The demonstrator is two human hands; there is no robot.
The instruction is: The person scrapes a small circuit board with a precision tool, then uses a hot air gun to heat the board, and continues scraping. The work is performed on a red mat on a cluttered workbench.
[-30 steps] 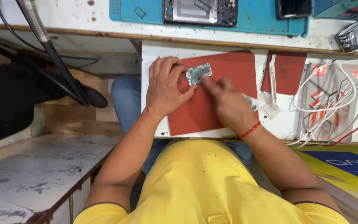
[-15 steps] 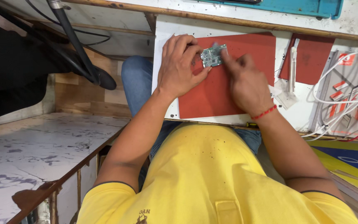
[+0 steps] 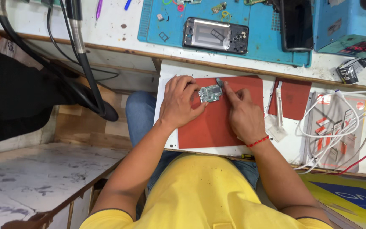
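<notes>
A person in a yellow shirt point(image 3: 204, 195) works over a small green circuit board point(image 3: 210, 93) that lies on a red mat point(image 3: 217, 123), near the mat's top edge, on a white pull-out tray point(image 3: 166, 80) set below the bench point(image 3: 119, 34). The left hand point(image 3: 179, 101) steadies the board from its left side, the grip narrow, fingertips curled against the board's edge. The right hand point(image 3: 242, 112), a red thread point(image 3: 258, 141) at its wrist, presses a small dark tool point(image 3: 220, 81) at the board's upper right corner, forefinger stretched along it; its grip is closed on the tool, and what kind of tool it is cannot be told. A second, smaller red mat point(image 3: 293, 99) lies just to the right, with a white pen-shaped tool point(image 3: 279, 101) beside it and a tangle of white cables point(image 3: 339, 123) over a printed card farther right. On the bench above, a blue work mat point(image 3: 166, 21) carries an opened phone frame point(image 3: 215, 35) and a dark phone point(image 3: 296, 24) lying at its right end; a blue box point(image 3: 348, 25) stands at the far right. A thick black hose point(image 3: 81, 72) hangs down at left.
</notes>
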